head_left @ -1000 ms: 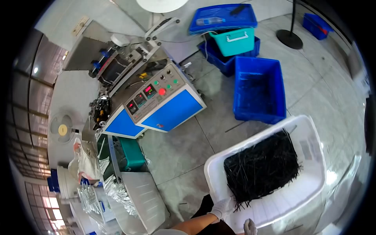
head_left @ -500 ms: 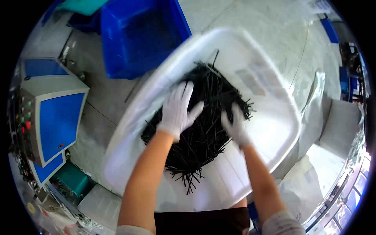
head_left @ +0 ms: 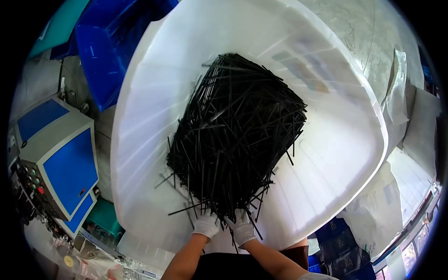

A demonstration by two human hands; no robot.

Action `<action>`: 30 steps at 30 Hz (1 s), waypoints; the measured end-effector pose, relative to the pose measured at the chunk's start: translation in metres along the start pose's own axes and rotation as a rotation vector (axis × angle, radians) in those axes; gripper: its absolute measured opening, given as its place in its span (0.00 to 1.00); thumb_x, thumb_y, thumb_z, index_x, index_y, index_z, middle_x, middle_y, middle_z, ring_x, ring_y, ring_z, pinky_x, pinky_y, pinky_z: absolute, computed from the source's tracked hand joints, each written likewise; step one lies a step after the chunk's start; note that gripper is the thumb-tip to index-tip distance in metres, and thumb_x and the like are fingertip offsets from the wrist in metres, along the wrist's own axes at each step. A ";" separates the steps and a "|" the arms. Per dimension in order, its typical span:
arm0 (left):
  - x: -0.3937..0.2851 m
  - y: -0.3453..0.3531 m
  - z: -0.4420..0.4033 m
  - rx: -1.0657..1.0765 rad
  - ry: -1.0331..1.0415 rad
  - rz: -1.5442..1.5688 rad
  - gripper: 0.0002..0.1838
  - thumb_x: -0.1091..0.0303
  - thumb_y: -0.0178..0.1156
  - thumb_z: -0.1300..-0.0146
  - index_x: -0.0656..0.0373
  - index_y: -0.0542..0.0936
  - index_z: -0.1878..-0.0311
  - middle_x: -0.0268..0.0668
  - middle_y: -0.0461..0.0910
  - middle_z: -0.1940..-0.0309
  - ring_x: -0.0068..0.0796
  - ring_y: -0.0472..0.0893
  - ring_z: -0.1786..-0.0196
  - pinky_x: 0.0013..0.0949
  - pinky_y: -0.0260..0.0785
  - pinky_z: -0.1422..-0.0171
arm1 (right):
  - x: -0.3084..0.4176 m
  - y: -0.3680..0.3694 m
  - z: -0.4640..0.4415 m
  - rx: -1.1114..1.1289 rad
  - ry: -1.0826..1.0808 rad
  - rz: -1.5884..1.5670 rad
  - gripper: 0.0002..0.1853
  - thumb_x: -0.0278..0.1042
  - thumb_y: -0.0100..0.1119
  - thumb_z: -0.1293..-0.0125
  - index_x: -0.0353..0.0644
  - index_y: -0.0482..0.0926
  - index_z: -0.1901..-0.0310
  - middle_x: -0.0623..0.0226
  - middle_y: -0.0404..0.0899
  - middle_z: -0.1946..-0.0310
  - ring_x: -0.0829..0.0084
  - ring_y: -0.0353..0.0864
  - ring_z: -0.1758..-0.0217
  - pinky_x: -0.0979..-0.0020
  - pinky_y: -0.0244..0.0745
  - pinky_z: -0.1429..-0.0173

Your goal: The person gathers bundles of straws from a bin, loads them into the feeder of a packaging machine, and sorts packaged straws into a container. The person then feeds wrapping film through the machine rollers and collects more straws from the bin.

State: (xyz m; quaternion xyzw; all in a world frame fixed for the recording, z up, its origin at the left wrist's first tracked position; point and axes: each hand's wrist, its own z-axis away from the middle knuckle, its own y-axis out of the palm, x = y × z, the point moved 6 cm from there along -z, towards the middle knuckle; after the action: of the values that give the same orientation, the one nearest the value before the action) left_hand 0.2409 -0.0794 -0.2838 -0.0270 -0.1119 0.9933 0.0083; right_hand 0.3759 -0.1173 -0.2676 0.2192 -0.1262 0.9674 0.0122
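Touching black sticks (head_left: 238,130) at near end, left hand (head_left: 206,225) and right hand (head_left: 241,227), grip too hidden to tell.

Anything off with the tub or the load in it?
Only minor: in the white tub, a few black sticks splay out at the near end of the pile, around the left hand and right hand, at odds with the denser heap. Tub shows no obvious damage.

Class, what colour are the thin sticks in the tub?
The sticks are black, best seen in the head view.
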 end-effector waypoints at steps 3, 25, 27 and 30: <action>-0.001 -0.100 -0.018 -0.574 -0.043 0.125 0.18 0.55 0.52 0.34 0.62 0.80 0.64 0.47 0.80 0.66 0.47 0.79 0.62 0.46 0.72 0.55 | -0.019 -0.068 -0.008 -0.106 0.041 -0.653 0.27 0.37 0.54 0.39 0.52 0.65 0.37 0.40 0.67 0.41 0.46 0.75 0.45 0.48 0.71 0.43; 0.013 -0.244 -0.246 -0.773 -0.264 -0.092 0.54 0.22 0.51 0.52 0.72 0.69 0.43 0.54 0.68 0.42 0.50 0.71 0.41 0.42 0.60 0.33 | -0.105 -0.171 -0.198 -0.626 0.309 -0.828 0.46 0.57 0.55 0.39 0.20 0.53 0.36 0.33 0.71 0.47 0.45 0.72 0.41 0.58 0.70 0.39; 0.014 -0.247 -0.244 -0.870 -0.145 -0.067 0.53 0.25 0.52 0.50 0.72 0.65 0.40 0.54 0.62 0.37 0.51 0.69 0.38 0.45 0.61 0.33 | -0.140 -0.219 -0.181 -0.869 0.359 -1.196 0.45 0.59 0.56 0.40 0.21 0.58 0.38 0.32 0.72 0.49 0.42 0.72 0.43 0.57 0.70 0.39; 0.006 -0.257 -0.251 -0.995 0.017 0.559 0.55 0.30 0.60 0.52 0.71 0.59 0.36 0.54 0.61 0.35 0.51 0.63 0.33 0.48 0.64 0.36 | -0.187 -0.252 -0.199 -1.028 0.488 -1.009 0.41 0.59 0.56 0.41 0.25 0.64 0.40 0.33 0.73 0.49 0.42 0.74 0.45 0.58 0.70 0.40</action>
State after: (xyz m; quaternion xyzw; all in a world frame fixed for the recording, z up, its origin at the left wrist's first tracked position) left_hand 0.2519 0.2265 -0.4708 -0.0643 -0.5547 0.7852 -0.2675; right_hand 0.4808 0.1823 -0.4611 -0.0030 -0.4394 0.6850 0.5811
